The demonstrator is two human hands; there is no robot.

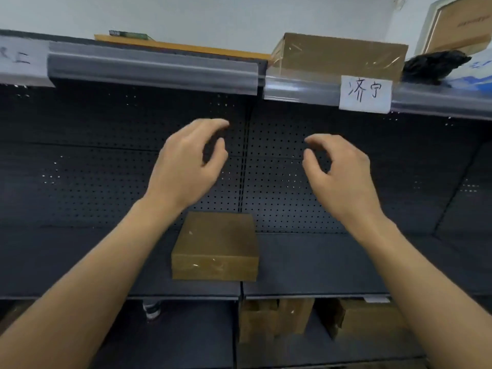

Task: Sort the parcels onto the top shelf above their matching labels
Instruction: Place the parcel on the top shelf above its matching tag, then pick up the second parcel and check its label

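A flat brown cardboard parcel lies on the dark middle shelf, below and between my hands. My left hand and my right hand hover in the air in front of the perforated back panel, fingers curled apart, holding nothing. On the top shelf a taped cardboard box stands above a white paper label with handwritten characters. A black wrapped parcel lies to its right. A flat yellow envelope rests further left. Another white label shows at the far left.
A blue and white bag sits at the top shelf's right end, with a framed cardboard box behind it. Several brown boxes stand on the lower shelf. A shoe shows through the gap below.
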